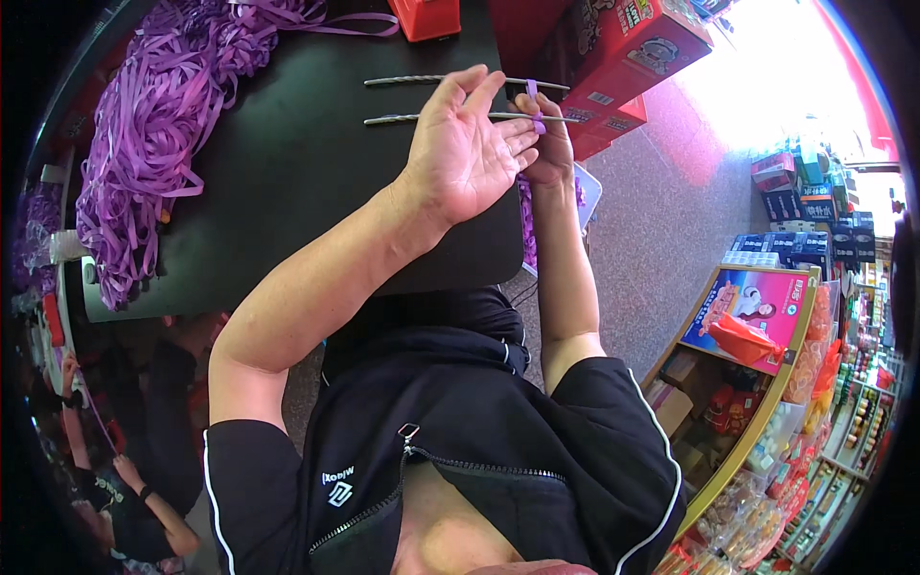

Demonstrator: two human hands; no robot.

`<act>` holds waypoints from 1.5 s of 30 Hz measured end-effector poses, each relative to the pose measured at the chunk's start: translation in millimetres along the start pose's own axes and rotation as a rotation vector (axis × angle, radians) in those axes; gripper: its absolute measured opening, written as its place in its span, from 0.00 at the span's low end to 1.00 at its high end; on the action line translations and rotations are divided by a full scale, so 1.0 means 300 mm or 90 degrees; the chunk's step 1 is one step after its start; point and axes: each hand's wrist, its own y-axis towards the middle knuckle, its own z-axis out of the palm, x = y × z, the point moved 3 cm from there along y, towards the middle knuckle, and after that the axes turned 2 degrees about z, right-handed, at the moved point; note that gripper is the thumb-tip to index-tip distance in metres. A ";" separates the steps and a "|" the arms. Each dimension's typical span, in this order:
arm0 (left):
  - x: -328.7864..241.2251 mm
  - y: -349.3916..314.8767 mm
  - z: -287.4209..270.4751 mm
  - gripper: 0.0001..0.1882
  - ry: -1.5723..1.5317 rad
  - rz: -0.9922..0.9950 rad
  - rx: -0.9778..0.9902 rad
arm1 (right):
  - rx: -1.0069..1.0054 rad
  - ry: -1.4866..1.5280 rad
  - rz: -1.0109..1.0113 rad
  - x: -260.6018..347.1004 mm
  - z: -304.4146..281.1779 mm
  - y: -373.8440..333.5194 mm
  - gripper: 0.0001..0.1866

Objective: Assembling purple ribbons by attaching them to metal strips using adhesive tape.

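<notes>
Two thin metal rods with twisted left ends, a far rod (pixel 402 80) and a near rod (pixel 391 120), lie side by side over the dark table. A short purple ribbon (pixel 532 91) is at their right part, with a small bunched bit by the near rod. My left hand (pixel 458 158) is open, palm up and fingers spread, in front of the rods and partly hiding them. Beside it on the right, my right hand (pixel 551 149) is closed on the ribbon at the near rod; some of its fingers are hidden.
A large heap of purple ribbon (pixel 158 125) covers the left of the black table (pixel 316 153). A red container (pixel 425 17) stands at the far edge, red boxes (pixel 632 48) beyond the right. More ribbon (pixel 528 235) hangs low by the right edge. Another person (pixel 134 498) handles ribbon at lower left.
</notes>
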 end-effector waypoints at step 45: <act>-0.201 -0.099 -0.047 0.36 1.751 0.294 0.086 | -0.567 -0.675 -0.065 0.488 0.208 -0.357 0.18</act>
